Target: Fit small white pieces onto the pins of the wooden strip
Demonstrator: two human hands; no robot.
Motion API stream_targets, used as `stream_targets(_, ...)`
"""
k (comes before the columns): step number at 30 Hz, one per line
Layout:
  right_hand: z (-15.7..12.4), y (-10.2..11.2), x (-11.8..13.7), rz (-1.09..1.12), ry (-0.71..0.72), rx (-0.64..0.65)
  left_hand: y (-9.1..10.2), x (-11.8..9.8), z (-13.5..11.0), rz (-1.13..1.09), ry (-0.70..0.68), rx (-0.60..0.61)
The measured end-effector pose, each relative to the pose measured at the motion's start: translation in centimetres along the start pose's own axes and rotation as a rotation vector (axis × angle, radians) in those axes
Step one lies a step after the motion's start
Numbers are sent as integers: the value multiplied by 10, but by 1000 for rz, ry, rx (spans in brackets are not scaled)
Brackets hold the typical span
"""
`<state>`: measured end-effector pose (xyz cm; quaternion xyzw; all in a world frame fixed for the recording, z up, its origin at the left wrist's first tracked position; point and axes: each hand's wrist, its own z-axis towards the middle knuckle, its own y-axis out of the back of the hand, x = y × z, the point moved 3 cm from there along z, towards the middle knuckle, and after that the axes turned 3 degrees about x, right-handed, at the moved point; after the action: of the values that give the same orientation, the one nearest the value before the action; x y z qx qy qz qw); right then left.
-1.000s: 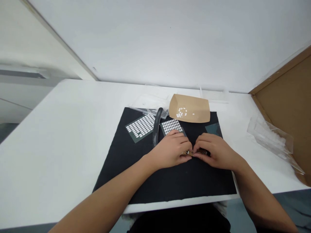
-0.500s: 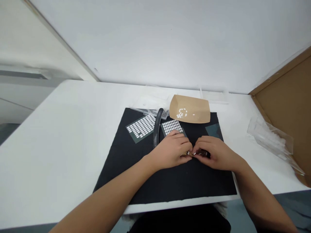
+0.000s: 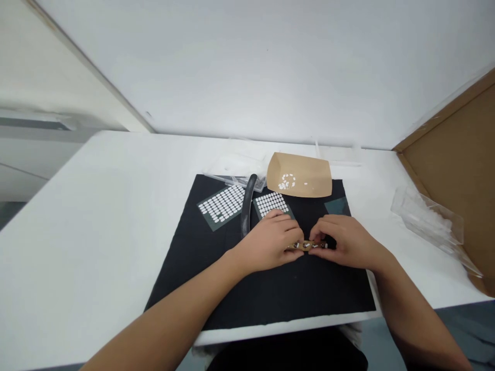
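Note:
Over the black mat (image 3: 286, 299), a narrow tan strip (image 3: 308, 246) carries several small dark metallic pieces with white bits on them; its exact kind I cannot make out. My left hand (image 3: 270, 241) is closed on the strip's left part, hiding that end. Thumb and fingers of my right hand (image 3: 346, 241) pinch the right part. Just behind my left hand lies a dark sheet of white ovals (image 3: 270, 202), partly covered by the hand. A second such sheet (image 3: 222, 207) is farther left. Between the sheets runs a curved black bar (image 3: 247, 206).
A tan paper tray (image 3: 317, 175) with loose white ovals stands at the back of the mat. Beside it is a clear plastic box (image 3: 235, 165). Another dark sheet (image 3: 336, 206) lies behind my right hand. Clear plastic containers (image 3: 427, 216) and a cardboard box (image 3: 452, 149) are at right.
My right hand's fingertips have moved slightly right, apart from my left fingers, so more of the strip shows between the hands. The whole view has shifted slightly.

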<state>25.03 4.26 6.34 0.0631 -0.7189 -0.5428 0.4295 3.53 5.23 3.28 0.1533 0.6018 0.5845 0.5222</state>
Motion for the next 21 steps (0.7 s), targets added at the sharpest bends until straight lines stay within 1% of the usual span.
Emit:
stream_targets(12,-1,-1,1,25,-10,59,0,0,0,-9,-4,-3)
stream_targets(18,-1,0,2,17,-10,59,0,0,0,-4,5,8)
stream_targets(21,-1,0,2,12,-7,36,-1,0,0,-2,6,10)
